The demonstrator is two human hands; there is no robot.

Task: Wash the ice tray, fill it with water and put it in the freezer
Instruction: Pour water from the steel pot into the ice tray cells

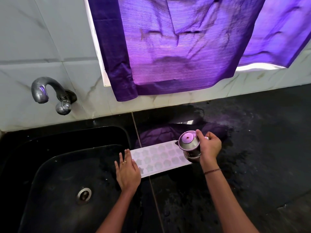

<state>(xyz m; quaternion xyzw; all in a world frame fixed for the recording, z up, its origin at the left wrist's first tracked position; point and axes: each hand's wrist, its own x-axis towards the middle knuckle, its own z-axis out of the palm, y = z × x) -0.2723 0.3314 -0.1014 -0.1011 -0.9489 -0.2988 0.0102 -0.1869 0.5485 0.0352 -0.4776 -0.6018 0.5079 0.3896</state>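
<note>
1. Head view: we see the white ice tray [159,157] lying flat on the black counter [252,148] beside the sink [50,165].
2. Our left hand [128,172] rests flat, fingers spread, on the tray's near end.
3. Our right hand [209,146] grips a steel pot [189,144] tilted over the far end.
4. We find no readable writing.

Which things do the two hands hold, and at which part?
Right hand grips a small steel pot by its side. Left hand presses flat on the white ice tray's near end.
</note>
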